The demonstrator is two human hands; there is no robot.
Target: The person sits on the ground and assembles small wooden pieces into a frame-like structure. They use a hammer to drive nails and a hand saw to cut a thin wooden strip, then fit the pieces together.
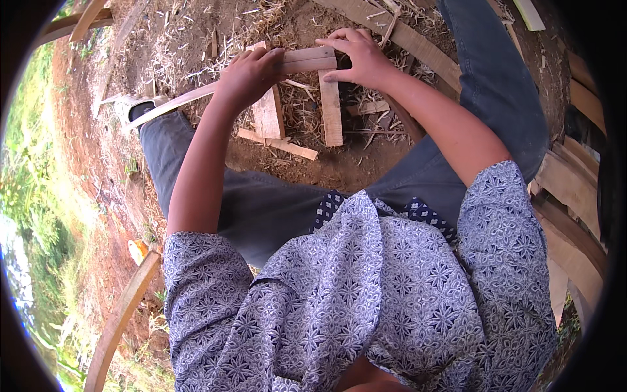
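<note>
My left hand (pixel 251 75) is closed around a pale wooden strip (pixel 173 104) that runs from near my left shoe toward the right. On the strip's right part, a lengthwise line shows; whether it is one piece or two laid together I cannot tell. My right hand (pixel 366 59) is at the right end, thumb and fingers spread on either side of it, with a small gap at the palm. Beneath the wood are a wooden block (pixel 268 117) on the left and a narrower block (pixel 332 114) on the right. A thin offcut (pixel 277 144) lies nearer to me.
Wood shavings (pixel 183 49) litter the dirt between my spread legs. A long plank (pixel 411 42) slants across the far right, beside my right leg. Curved wooden pieces (pixel 571 242) are stacked at the right, and a curved beam (pixel 121 320) stands at the lower left.
</note>
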